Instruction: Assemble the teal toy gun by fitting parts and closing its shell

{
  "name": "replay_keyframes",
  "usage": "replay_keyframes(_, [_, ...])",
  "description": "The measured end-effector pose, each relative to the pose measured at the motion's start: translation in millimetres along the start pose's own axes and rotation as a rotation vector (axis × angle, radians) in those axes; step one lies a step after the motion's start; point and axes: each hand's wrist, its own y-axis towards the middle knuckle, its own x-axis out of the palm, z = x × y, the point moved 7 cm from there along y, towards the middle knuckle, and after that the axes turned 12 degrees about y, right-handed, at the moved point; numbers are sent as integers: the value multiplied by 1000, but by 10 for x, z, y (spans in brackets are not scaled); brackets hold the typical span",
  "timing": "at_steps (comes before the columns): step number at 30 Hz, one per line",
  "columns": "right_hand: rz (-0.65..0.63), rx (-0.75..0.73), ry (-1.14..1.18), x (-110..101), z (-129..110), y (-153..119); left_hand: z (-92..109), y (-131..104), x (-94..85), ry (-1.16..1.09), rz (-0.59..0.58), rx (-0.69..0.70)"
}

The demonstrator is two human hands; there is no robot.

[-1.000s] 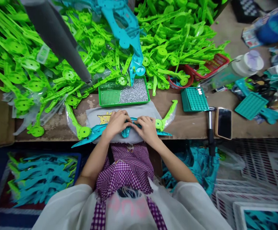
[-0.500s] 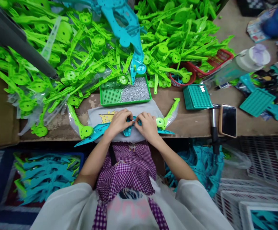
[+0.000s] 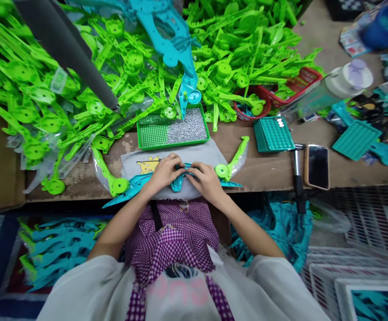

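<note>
A long blue plastic piece [image 3: 135, 186], shaped like a toy bow, lies across the grey cloth [image 3: 130, 159] at the table's front edge. A green plastic arm [image 3: 105, 171] sits at its left end and another green arm [image 3: 237, 160] at its right end, each partly in clear film. My left hand [image 3: 165, 174] is closed on the piece's middle, thumb and fingertips together. Opposite it, my right hand [image 3: 207, 180] pinches the same middle section, its fingers bent over the top. Anything small between the fingertips is hidden.
Behind the cloth stands a green tray [image 3: 153, 145] with small metal screws or pins [image 3: 190, 127]. A dark grey tool [image 3: 70, 55] hangs at upper left over heaped green parts [image 3: 23, 113]. To the right are teal trays [image 3: 274, 136], a phone [image 3: 316, 166] and a bottle [image 3: 330, 89].
My right fingers have shifted slightly, reaching further over the blue piece's middle. The hanging grey tool appears further right. My left hand keeps nearly the same place.
</note>
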Motion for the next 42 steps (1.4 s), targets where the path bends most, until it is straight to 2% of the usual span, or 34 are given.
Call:
replay_keyframes(5, [-15,19,-33,39,-14,106,29,-25,-51,19,-24,24])
replay_keyframes(10, [1,51,-26,63,52,149,73,-65,-86,44,-55,107])
replay_keyframes(14, [-49,31,-17,88,43,134,70,-72,-63,137,-13,72])
replay_keyframes(19, [-23,62,-54,-15,19,34,105,-88,22,215,11,78])
replay_keyframes(22, [9,64,-12,-177,-16,-74,148,-114,37,277,14,127])
replay_keyframes(24, [123,112,28,-402,-7,-155,182,-144,19,322,23,159])
replay_keyframes(27, [409,205,124,-836,29,-282,219,-200,-19,398,28,179])
replay_keyframes(30, [689,234,183,-1189,11,-324,246,-242,-40,464,29,184])
replay_keyframes(33, [794,221,231,-1338,-76,-136,270,-246,-38,467,37,179])
replay_keyframes(36, [777,155,348,-1343,-212,157,280,-221,-32,450,41,153])
replay_keyframes(38, [704,104,371,-1264,-288,266,275,-203,-37,436,37,119])
replay_keyframes(40, [565,100,330,-1072,-281,243,261,-190,-51,415,29,76])
replay_keyframes(42, [417,158,238,-797,-163,88,247,-183,-66,391,23,37])
